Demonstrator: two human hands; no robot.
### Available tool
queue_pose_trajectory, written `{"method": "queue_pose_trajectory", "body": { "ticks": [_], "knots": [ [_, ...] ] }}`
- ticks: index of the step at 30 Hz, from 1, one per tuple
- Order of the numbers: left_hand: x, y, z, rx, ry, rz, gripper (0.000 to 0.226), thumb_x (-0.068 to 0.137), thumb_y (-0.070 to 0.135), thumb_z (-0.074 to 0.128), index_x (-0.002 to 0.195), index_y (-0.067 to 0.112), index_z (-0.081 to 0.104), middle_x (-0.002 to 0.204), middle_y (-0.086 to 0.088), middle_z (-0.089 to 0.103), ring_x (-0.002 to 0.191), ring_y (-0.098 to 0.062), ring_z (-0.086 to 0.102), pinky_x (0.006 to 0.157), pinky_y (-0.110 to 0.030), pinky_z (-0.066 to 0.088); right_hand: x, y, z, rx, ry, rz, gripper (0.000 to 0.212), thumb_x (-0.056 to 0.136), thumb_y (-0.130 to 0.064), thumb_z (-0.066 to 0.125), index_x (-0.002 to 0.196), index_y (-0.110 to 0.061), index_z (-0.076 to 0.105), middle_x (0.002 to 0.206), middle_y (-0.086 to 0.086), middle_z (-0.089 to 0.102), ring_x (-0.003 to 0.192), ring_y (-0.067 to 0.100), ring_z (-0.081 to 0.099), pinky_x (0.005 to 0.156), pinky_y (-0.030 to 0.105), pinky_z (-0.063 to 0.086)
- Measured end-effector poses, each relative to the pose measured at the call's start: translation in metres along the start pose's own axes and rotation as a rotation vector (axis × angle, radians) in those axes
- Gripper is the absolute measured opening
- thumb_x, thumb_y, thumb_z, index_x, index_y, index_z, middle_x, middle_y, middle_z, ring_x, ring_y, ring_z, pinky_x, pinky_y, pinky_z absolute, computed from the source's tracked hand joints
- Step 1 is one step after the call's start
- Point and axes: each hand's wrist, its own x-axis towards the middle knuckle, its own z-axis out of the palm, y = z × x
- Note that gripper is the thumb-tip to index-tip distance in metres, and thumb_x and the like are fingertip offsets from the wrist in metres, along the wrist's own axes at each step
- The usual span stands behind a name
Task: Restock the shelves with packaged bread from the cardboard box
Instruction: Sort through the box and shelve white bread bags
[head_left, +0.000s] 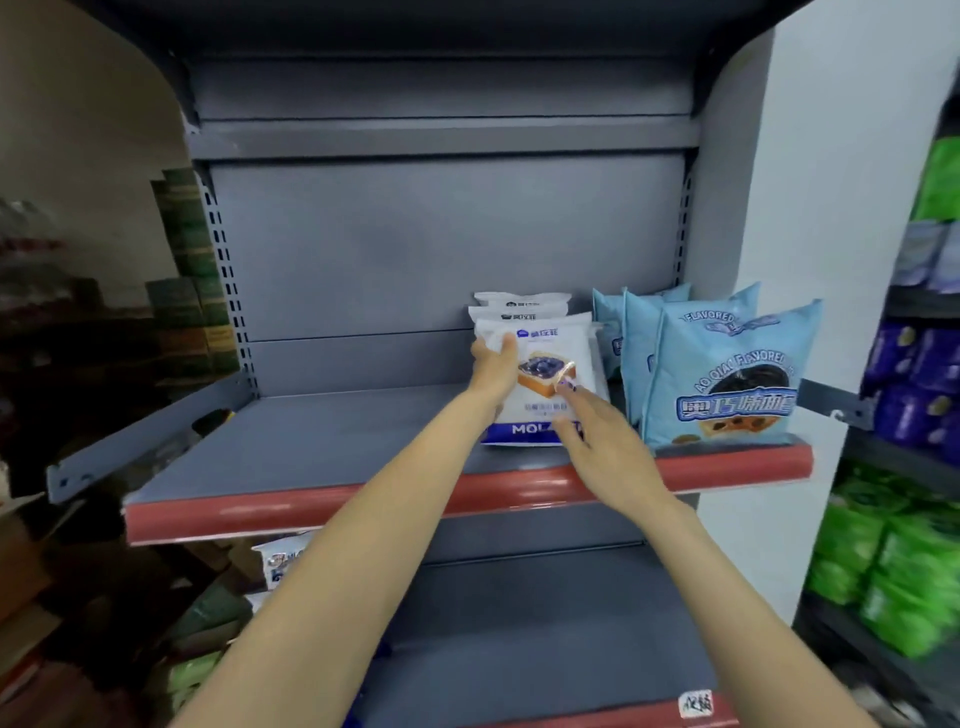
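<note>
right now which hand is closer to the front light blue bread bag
Right. The right hand hovers just left of the light blue bag; the left hand grips the white bag, farther left.

Left hand (494, 364) grips white bread pack (545, 374) on shelf (311, 447); right hand (605, 447) touches its front.

The grey shelf (322, 441) with a red front strip carries white bread packs (540, 364) standing in a row front to back, just left of the blue packs (727, 374), which stand at its right end.
</note>
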Motion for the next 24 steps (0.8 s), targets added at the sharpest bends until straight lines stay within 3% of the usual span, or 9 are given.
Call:
{"method": "queue_pose_trajectory", "body": {
  "ticks": [2,4,8,10,13,17,19,21,24],
  "knots": [
    [0.000,-0.004,0.003,0.145,-0.042,-0.025,0.077,0.095,0.040,0.047,0.150,0.013,0.000,0.152,-0.010,0.027,0.136,-0.028,0.032,0.109,-0.035,0.029,0.005,0.004,0.002,-0.084,-0.146,0.032,0.053,0.100,-0.041,0.030,0.148,-0.019,0.024,0.157,0.005,0.017,0.145,0.018,0.013,0.118,0.036,0.014],
    [-0.004,-0.004,-0.006,0.322,-0.029,0.028,0.086,0.093,0.040,0.051,0.149,0.007,-0.005,0.155,-0.009,0.022,0.140,-0.029,0.026,0.112,-0.036,0.026,0.008,0.003,0.001,-0.094,-0.156,0.022,0.054,0.100,-0.044,0.028,0.148,-0.020,0.024,0.158,0.006,0.016,0.146,0.019,0.012,0.118,0.037,0.012],
    [-0.057,-0.003,-0.033,0.530,0.085,0.322,0.060,0.096,0.031,0.048,0.147,0.010,0.024,0.150,-0.006,0.036,0.137,-0.024,0.031,0.102,-0.029,0.030,-0.012,-0.006,-0.005,-0.053,0.070,-0.113,0.047,0.099,-0.037,0.038,0.142,-0.017,0.039,0.149,0.005,0.037,0.138,0.022,0.030,0.114,0.037,0.023],
    [-0.088,-0.007,-0.044,0.508,0.106,0.444,0.042,0.095,0.024,0.050,0.137,0.019,0.046,0.134,0.004,0.055,0.125,-0.014,0.048,0.091,-0.020,0.034,-0.032,-0.012,-0.008,0.019,0.180,-0.202,0.045,0.096,-0.037,0.039,0.134,-0.017,0.048,0.139,0.003,0.048,0.129,0.023,0.040,0.108,0.037,0.031],
    [-0.132,-0.027,-0.057,0.511,0.183,0.566,0.025,0.091,0.035,0.048,0.112,0.031,0.061,0.103,0.014,0.070,0.101,-0.009,0.063,0.088,-0.029,0.046,-0.070,-0.019,-0.006,0.123,0.267,-0.292,0.041,0.092,-0.032,0.039,0.124,-0.014,0.057,0.123,0.002,0.059,0.114,0.023,0.050,0.098,0.035,0.037],
    [-0.187,-0.068,-0.067,0.689,0.288,0.770,0.029,0.092,0.034,0.041,0.090,0.025,0.068,0.057,0.009,0.066,0.057,-0.013,0.064,0.058,-0.034,0.050,-0.131,-0.015,0.003,0.067,0.320,-0.397,0.028,0.094,-0.018,0.045,0.113,-0.011,0.063,0.101,0.002,0.067,0.091,0.022,0.056,0.081,0.033,0.045],
    [-0.213,-0.095,-0.071,0.780,0.308,0.833,0.031,0.093,0.031,0.042,0.085,0.021,0.070,0.049,0.006,0.061,0.046,-0.016,0.059,0.045,-0.035,0.045,-0.165,-0.011,0.011,0.050,0.267,-0.430,0.026,0.095,-0.016,0.045,0.110,-0.011,0.065,0.089,0.001,0.068,0.079,0.020,0.057,0.067,0.030,0.047],
    [-0.240,-0.126,-0.074,0.844,0.294,0.824,0.030,0.093,0.029,0.044,0.084,0.019,0.071,0.050,0.007,0.060,0.045,-0.014,0.056,0.041,-0.034,0.043,-0.201,-0.004,0.021,0.045,0.160,-0.432,0.024,0.094,-0.017,0.046,0.107,-0.014,0.067,0.082,-0.001,0.068,0.071,0.018,0.060,0.056,0.031,0.048],
    [-0.288,-0.173,-0.079,0.933,0.144,0.566,0.026,0.089,0.034,0.046,0.093,0.022,0.069,0.068,0.011,0.068,0.061,-0.009,0.062,0.051,-0.027,0.046,-0.254,0.018,0.042,0.050,-0.160,-0.331,0.020,0.091,-0.020,0.049,0.102,-0.019,0.066,0.082,0.000,0.070,0.068,0.021,0.065,0.048,0.030,0.049]
  ]
}}
